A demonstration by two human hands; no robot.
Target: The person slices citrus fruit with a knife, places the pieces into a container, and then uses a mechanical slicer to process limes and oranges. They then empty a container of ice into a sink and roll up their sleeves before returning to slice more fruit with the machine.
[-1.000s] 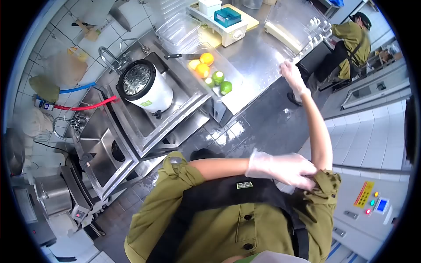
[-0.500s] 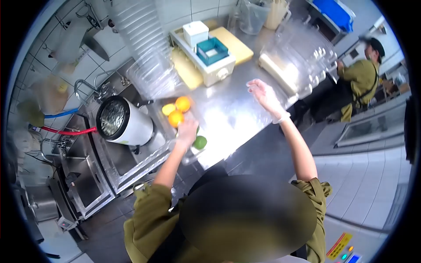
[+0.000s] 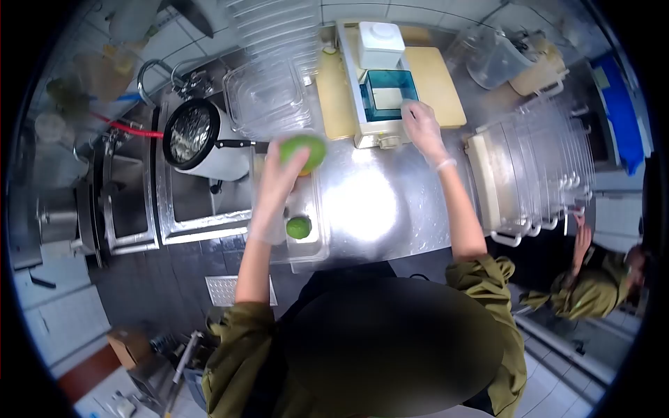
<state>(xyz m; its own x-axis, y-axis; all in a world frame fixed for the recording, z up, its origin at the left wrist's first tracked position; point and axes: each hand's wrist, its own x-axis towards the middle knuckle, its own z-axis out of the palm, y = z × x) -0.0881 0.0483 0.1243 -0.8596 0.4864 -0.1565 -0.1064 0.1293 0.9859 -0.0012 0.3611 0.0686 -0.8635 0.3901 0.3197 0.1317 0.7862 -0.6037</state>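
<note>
My left hand [image 3: 275, 188], in a clear glove and blurred by motion, is closed on a green citrus fruit [image 3: 304, 149], raised over a clear plastic tray [image 3: 317, 244]. In that tray lies a lime [image 3: 298, 227]; a bit of orange fruit [image 3: 304, 172] shows just under the held fruit. My right hand [image 3: 424, 129], also gloved, has its fingers curled at the near right corner of a teal box [image 3: 389, 80]. That box sits on a long white slicer-like base [image 3: 376, 132], in front of a white block with a round knob [image 3: 381, 43].
A white cylinder with a black rim [image 3: 219, 150] stands left by the sinks, a knife [image 3: 240, 143] beside it. Clear containers [image 3: 265, 97] are stacked behind. Yellow cutting boards [image 3: 439, 83] flank the base. A clear rack [image 3: 540, 167] stands right; another person [image 3: 592, 285] is beyond.
My left hand has lifted a green fruit up from the tray. My right hand has come to the teal box. The view has turned, so the counter now appears more level.
</note>
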